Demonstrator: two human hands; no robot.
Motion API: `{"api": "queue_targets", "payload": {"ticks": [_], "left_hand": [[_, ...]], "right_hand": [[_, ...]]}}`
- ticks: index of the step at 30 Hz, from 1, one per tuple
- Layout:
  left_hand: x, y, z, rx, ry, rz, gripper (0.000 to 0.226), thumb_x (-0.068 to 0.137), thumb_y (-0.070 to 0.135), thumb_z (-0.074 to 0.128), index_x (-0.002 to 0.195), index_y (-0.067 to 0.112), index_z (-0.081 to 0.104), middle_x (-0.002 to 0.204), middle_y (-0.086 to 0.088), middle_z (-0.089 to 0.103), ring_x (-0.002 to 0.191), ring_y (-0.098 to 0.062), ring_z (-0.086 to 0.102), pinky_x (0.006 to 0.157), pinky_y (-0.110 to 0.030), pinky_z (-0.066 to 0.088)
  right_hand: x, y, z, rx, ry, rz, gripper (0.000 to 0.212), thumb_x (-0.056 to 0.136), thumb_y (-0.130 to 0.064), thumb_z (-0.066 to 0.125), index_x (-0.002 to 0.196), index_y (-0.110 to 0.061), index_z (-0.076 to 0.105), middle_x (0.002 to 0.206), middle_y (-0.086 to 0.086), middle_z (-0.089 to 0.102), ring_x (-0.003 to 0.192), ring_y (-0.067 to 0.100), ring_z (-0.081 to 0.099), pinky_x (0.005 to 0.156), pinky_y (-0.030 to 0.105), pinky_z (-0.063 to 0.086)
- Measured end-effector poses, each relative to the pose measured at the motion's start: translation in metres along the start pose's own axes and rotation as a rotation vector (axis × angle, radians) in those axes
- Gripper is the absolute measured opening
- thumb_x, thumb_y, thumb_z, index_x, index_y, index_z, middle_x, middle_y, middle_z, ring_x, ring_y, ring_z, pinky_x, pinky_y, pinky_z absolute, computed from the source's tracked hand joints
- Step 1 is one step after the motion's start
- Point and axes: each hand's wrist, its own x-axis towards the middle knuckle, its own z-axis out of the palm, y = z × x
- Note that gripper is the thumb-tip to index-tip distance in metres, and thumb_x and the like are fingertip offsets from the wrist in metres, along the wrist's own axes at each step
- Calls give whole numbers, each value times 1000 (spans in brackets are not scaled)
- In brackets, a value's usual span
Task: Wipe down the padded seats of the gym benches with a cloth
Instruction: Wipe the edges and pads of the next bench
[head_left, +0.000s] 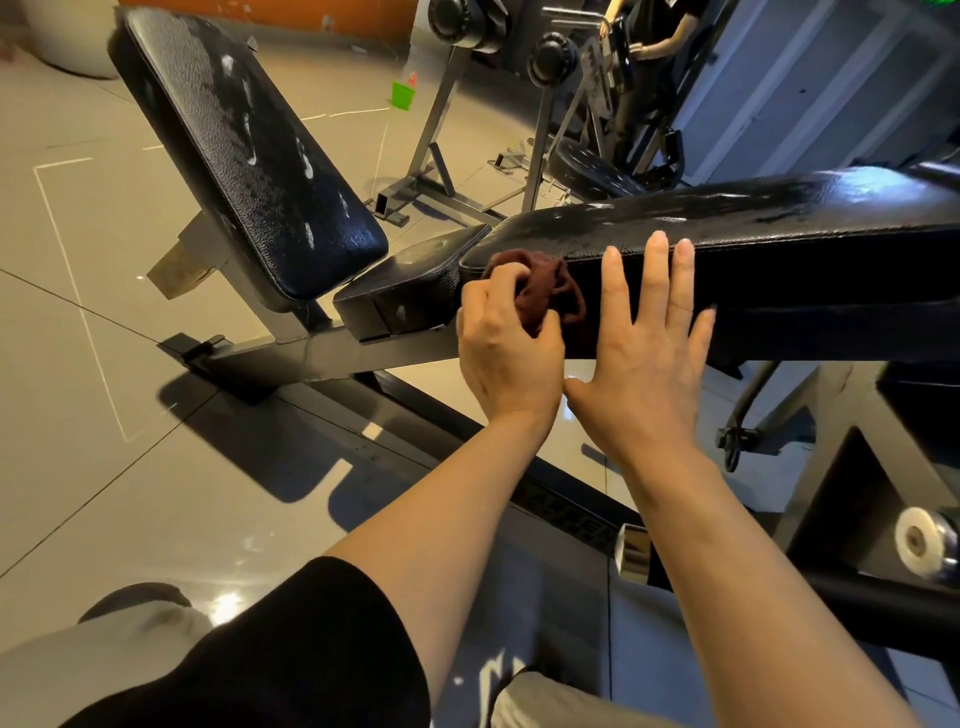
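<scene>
gym floor (104, 322), tiled, chalk lines. long black pad (779, 234) across centre, streaked. left hand (506, 353) curled round dark red cloth (545, 291), bunched against pad's near side edge at its end. right hand (644, 358) flat, fingers spread, pressed on same edge just beside. tilted backrest (249, 156) far left, smeared.

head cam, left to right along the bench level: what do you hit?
Tilted back pad → small seat pad → left hand gripping the dark red cloth against the near side of the long flat pad → right hand, fingers straight, laid against that same side.
</scene>
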Motion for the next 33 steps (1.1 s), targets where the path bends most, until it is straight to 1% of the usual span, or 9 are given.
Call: {"api": "queue_targets", "payload": {"ticks": [2,6,9,12,16,20,24,29,33], "left_hand": [[-2,2,3,7,41,-57,35,80,10,69,114,14,60,108,-7,55,98,-22,56,74,-25,50],[-1,8,6,0,-48,11,37,79,10,71,114,13,61,110,-8,56,98,-20,56,76,-11,36],[1,9,6,-20,-142,128,37,75,9,73,110,13,62,108,-7,57,94,-20,56,76,-9,34],[-2,12,11,-23,-124,130,37,73,8,76,107,13,63,106,-6,57,94,-20,57,75,-8,34],[-9,19,19,-60,-67,61,36,74,9,77,107,12,63,107,-6,58,97,-18,58,80,-6,35],[-14,25,26,-77,-54,78,37,73,8,78,107,10,63,107,-8,58,97,-14,56,81,-4,34],[-20,40,35,-103,-109,178,40,71,8,79,108,9,64,106,-9,59,95,-13,54,80,-8,38],[-26,73,53,-139,-228,343,35,75,17,75,109,14,65,105,-5,60,90,-19,58,73,-30,52],[-22,88,63,-129,-212,419,37,74,19,79,109,13,66,106,-8,61,90,-23,58,70,-30,52]], "right_hand": [[0,0,0,-8,6,-2,101,78,-33,75,155,-17,12,162,13,-6,148,30,-13,116,58,7],[0,2,-3,-17,37,-1,93,79,-37,72,154,-19,20,162,12,7,150,29,-2,114,58,16],[3,11,-23,-28,-4,-23,87,77,-25,71,151,-21,27,160,7,16,149,23,4,110,47,17],[8,33,-52,101,92,107,69,82,-5,59,147,-16,36,156,5,27,147,18,13,109,40,16],[4,63,-59,51,272,217,68,79,8,48,145,-10,40,153,8,35,147,21,20,117,51,13],[-2,68,-45,26,269,190,74,80,6,50,149,-13,33,158,5,27,149,20,13,117,51,3],[-4,74,-44,67,279,167,71,82,5,49,149,-14,32,159,4,26,149,20,12,117,49,1],[-5,71,-41,262,351,176,69,84,-25,18,152,-17,27,158,1,27,149,17,11,119,43,1],[-2,71,-40,386,449,202,67,87,-16,33,153,-15,23,152,4,38,147,18,22,120,44,8]]}}
